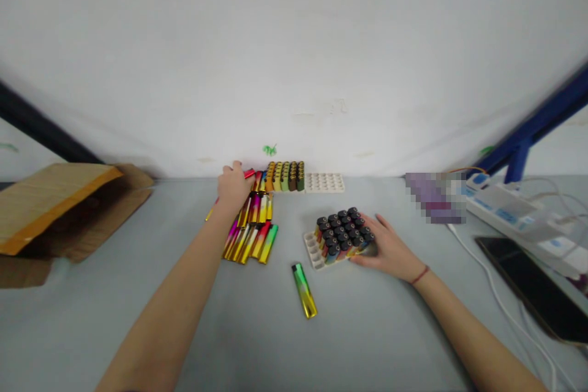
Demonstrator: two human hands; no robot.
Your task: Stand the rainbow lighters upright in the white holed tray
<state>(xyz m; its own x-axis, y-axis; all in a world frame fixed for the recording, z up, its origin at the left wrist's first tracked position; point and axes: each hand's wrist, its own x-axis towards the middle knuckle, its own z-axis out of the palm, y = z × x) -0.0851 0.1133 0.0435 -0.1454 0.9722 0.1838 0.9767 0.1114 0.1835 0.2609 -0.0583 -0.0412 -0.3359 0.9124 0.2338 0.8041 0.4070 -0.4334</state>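
Note:
My left hand [233, 187] reaches to the far side of the table, its fingers closed on a red lighter [249, 173] at the top of a pile of shiny multicoloured lighters [252, 226]. My right hand [389, 248] rests against the right side of a white tray [315, 252] filled with upright black-capped lighters [343, 233], fingers curled round its corner. A single green-and-gold lighter [304, 290] lies loose on the table in front of the tray.
Against the wall stand a row of upright lighters [285, 176] and an empty white tray [324, 182]. An open cardboard box [59, 208] sits at left. A power strip [509, 208], white cables and a dark phone [537, 288] lie at right.

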